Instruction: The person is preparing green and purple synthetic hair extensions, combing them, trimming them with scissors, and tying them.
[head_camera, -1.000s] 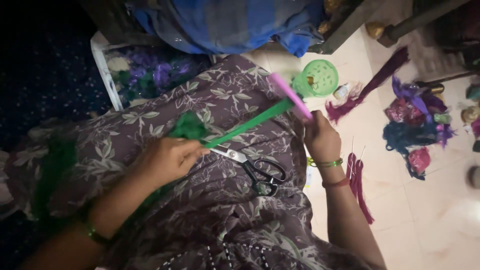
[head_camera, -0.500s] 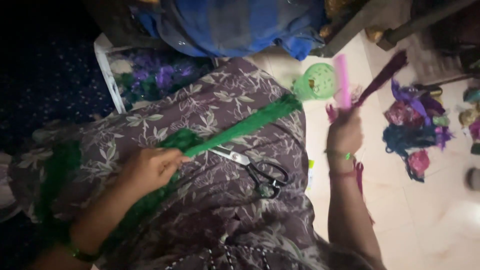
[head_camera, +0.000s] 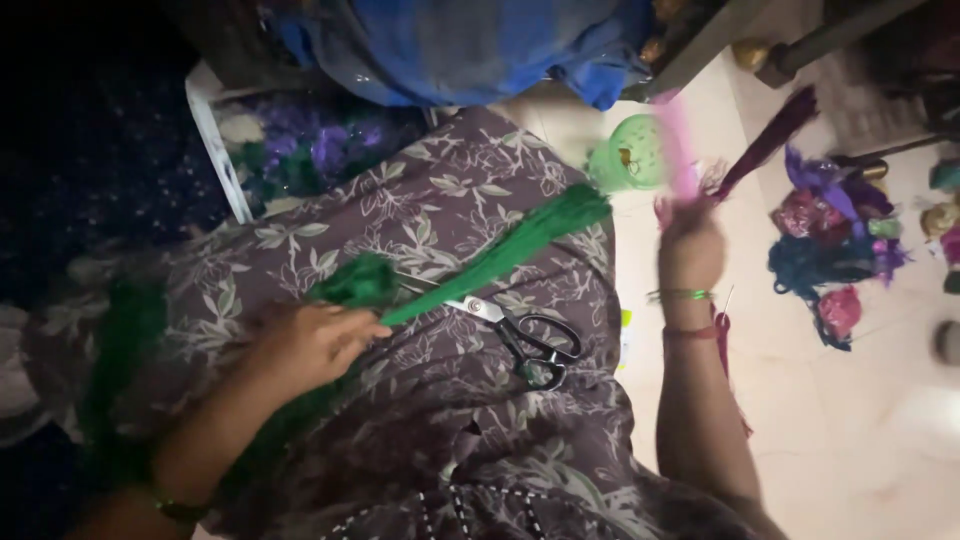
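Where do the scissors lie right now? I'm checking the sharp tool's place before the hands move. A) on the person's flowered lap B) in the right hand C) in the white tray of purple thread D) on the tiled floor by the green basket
A: the scissors rest on the flowered cloth over the lap, just right of the left hand, which pinches the green thread bundle.

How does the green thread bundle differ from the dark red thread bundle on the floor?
The green thread bundle is bright green and lies across the lap, pinched in the left hand. The dark red thread bundle is darker, lies on the tiled floor, and no hand touches it. Both are long, slim tassels.
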